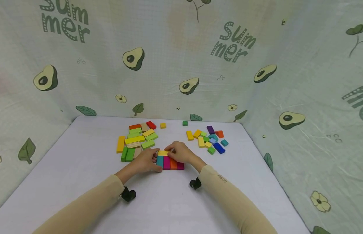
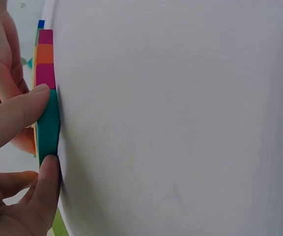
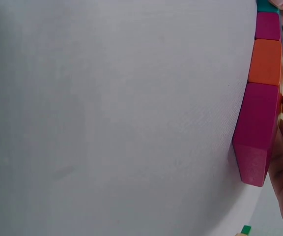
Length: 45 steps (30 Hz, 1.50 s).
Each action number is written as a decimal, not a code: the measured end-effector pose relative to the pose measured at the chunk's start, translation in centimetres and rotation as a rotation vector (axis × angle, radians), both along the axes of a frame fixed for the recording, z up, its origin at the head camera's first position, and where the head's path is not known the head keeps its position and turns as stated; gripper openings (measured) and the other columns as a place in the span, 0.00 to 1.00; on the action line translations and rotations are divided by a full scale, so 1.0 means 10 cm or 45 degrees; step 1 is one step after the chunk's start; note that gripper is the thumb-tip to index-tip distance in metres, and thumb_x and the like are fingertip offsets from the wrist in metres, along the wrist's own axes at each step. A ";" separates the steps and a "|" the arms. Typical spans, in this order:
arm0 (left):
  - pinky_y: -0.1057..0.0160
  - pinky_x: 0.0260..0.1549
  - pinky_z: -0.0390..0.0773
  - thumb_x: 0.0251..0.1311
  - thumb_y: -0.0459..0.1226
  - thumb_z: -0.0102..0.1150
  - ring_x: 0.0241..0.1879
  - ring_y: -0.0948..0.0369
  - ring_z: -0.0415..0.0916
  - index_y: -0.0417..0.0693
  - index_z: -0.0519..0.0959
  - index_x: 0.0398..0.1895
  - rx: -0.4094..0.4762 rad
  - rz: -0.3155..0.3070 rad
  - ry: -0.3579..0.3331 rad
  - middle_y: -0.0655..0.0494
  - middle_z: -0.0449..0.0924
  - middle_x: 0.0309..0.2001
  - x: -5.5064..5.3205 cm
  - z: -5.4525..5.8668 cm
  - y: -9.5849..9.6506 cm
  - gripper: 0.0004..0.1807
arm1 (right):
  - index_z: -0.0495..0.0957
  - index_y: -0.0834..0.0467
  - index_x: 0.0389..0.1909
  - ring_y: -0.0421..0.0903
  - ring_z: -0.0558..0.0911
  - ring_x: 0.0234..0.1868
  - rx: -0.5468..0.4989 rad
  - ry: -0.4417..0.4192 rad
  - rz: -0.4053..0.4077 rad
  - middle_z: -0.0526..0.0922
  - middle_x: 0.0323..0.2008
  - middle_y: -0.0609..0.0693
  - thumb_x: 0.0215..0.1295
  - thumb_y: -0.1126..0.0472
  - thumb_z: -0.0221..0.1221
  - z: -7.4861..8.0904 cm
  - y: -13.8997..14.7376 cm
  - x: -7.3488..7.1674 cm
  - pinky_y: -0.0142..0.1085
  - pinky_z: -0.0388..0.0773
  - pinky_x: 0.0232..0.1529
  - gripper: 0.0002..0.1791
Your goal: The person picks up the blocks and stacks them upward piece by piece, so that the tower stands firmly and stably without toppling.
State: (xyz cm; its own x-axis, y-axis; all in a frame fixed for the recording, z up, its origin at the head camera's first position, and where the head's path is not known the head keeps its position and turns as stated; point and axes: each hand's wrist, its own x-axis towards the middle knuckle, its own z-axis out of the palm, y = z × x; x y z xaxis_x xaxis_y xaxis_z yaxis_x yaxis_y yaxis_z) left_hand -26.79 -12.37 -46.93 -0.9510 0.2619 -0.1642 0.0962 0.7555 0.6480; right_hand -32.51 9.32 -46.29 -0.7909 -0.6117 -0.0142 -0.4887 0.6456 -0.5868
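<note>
Four upright-coloured blocks lie side by side in a row: a teal block (image 1: 159, 160), a magenta block (image 1: 166, 163), an orange block (image 1: 174, 164) and another magenta block (image 3: 256, 118). A yellow block (image 1: 162, 153) lies across their far ends. My left hand (image 1: 144, 161) holds the teal block at the row's left end; in the left wrist view its thumb and a finger touch the teal face. My right hand (image 1: 182, 152) reaches over the row and pinches the yellow block, whose right part it hides.
Left of centre lie several green, yellow, red and wood-coloured blocks (image 1: 135, 139). Another loose group, with a dark blue block (image 1: 219, 148), lies to the right. A small green cube (image 1: 185, 123) and a small yellow block (image 1: 162, 125) are near the table's back edge.
</note>
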 end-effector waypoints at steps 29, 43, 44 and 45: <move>0.54 0.52 0.83 0.51 0.51 0.84 0.47 0.57 0.73 0.44 0.72 0.76 -0.163 -0.061 0.046 0.54 0.79 0.48 0.00 0.08 -0.02 0.51 | 0.82 0.56 0.66 0.48 0.81 0.54 0.042 0.018 -0.007 0.82 0.58 0.54 0.78 0.60 0.61 0.08 0.09 0.05 0.40 0.84 0.58 0.19; 0.54 0.52 0.83 0.52 0.50 0.84 0.48 0.57 0.73 0.45 0.72 0.76 -0.181 -0.066 0.074 0.55 0.79 0.48 0.03 0.12 -0.01 0.49 | 0.81 0.56 0.67 0.56 0.78 0.63 0.142 0.134 -0.310 0.79 0.65 0.56 0.75 0.61 0.64 0.18 0.76 -0.18 0.53 0.79 0.66 0.21; 0.55 0.52 0.83 0.52 0.50 0.84 0.48 0.57 0.73 0.45 0.72 0.76 -0.182 -0.069 0.075 0.55 0.79 0.48 0.03 0.12 -0.01 0.49 | 0.81 0.56 0.67 0.57 0.77 0.66 0.160 0.136 -0.322 0.78 0.66 0.57 0.75 0.62 0.64 0.18 0.82 -0.20 0.54 0.77 0.68 0.21; 0.55 0.52 0.83 0.52 0.50 0.84 0.48 0.57 0.73 0.45 0.72 0.76 -0.182 -0.072 0.075 0.55 0.79 0.48 0.03 0.11 -0.01 0.49 | 0.81 0.56 0.67 0.58 0.75 0.68 0.175 0.138 -0.328 0.77 0.68 0.58 0.75 0.62 0.64 0.18 0.87 -0.21 0.56 0.75 0.70 0.21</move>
State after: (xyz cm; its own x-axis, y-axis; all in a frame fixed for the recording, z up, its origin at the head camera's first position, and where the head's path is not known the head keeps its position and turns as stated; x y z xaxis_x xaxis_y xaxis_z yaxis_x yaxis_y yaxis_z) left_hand -26.49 -12.45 -45.79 -0.9446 0.2932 -0.1477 0.1760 0.8320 0.5261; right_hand -34.64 18.06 -44.45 -0.9212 -0.3890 0.0102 -0.3537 0.8261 -0.4386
